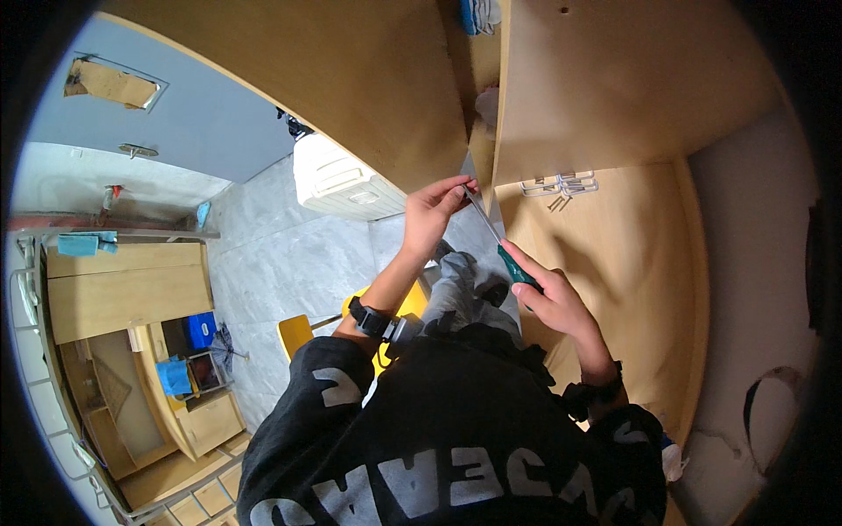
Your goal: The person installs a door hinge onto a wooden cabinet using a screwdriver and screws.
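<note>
A screwdriver with a dark green handle and metal shaft is gripped in my right hand. Its shaft slants up and left toward my left hand. The fingers of that hand are pinched together by the shaft's tip, close to the lower edge of a wooden door panel. Whatever lies between them is too small to make out. To the right, several pale U-shaped handles rest on a light wooden surface, and a few loose screws lie beside them.
Another wooden panel rises at upper right, with a narrow gap between it and the door panel. A white plastic box stands on the grey tiled floor. Below me is a yellow chair. Desk and bed frames fill the far left.
</note>
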A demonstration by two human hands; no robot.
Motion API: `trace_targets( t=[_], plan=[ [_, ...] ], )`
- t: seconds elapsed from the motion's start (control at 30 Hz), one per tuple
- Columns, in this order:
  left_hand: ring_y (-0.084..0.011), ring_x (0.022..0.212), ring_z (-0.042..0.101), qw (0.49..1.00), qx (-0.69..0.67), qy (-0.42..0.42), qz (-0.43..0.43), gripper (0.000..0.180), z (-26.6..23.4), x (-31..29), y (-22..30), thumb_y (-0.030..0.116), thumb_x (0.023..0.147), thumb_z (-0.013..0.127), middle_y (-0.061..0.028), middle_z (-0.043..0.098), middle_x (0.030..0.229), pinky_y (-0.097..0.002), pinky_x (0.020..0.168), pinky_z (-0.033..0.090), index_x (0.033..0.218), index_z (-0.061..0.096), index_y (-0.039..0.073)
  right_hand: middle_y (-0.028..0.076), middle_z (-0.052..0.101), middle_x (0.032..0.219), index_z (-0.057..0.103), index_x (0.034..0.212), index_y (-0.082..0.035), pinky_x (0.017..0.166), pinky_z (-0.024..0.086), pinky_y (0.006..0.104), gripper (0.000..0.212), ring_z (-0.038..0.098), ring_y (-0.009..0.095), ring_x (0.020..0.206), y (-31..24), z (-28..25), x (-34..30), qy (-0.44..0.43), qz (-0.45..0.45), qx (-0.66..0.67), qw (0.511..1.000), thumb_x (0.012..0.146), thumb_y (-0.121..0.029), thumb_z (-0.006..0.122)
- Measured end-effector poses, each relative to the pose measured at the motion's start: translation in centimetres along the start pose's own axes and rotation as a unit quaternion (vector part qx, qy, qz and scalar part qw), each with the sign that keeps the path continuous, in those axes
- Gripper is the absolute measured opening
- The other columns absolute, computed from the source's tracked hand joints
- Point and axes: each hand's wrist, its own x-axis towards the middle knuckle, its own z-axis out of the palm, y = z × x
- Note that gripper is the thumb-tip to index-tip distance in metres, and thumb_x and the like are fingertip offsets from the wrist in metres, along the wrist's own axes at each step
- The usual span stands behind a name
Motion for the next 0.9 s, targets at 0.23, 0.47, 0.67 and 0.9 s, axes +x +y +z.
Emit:
trace_targets(
  t=[0.23,0.47,0.67,0.9],
  plan=[
    [-0.0135,0.089,0.061,0.974,0.201,0.052,0.093,0.022,-3.2,0.7,-2.0,0.003,0.089,0.051,-0.0119,0.066,0.096,-0.0243,0.079,0.048,0.107,0.060,-0.006,0.025,0.060,0.097,0.038,0.136,-0.016,0.065,0.047,0.0282,0.055,0.057,0.017,0.060,-0.8,0.5,3.4,-0.010,0.025,-0.163,0.986,0.084,-0.016,0.055],
    [-0.0165,0.088,0.064,0.959,0.235,0.115,0.107,0.027,-6.8,2.0,-2.0,0.002,0.083,0.051,-0.0155,0.066,0.099,-0.0252,0.076,0.049,0.109,0.060,-0.003,0.006,0.056,0.069,0.032,0.138,-0.010,0.058,0.041,0.0291,0.060,0.050,0.014,0.060,4.9,2.4,9.1,0.056,-0.163,-0.041,0.984,0.085,-0.022,0.059],
    [-0.0196,0.092,0.063,0.953,0.242,0.149,0.106,0.037,-10.3,3.8,-2.1,-0.001,0.078,0.051,-0.0157,0.064,0.103,-0.0275,0.080,0.049,0.114,0.057,-0.001,0.012,0.060,0.079,0.046,0.114,-0.004,0.066,0.044,0.0310,0.040,0.056,0.019,0.069,3.7,2.2,13.3,0.021,0.042,-0.071,0.996,0.085,-0.027,0.061],
    [-0.0255,0.104,0.058,0.971,0.179,0.157,-0.006,0.046,-11.8,5.3,-1.7,-0.003,0.077,0.049,-0.0165,0.053,0.123,-0.0306,0.085,0.048,0.123,0.051,0.000,0.018,0.059,0.086,0.046,0.112,-0.004,0.072,0.045,0.0357,0.038,0.059,0.029,0.079,6.1,2.3,17.8,0.050,0.023,-0.142,0.988,0.084,-0.026,0.060]
  ],
)
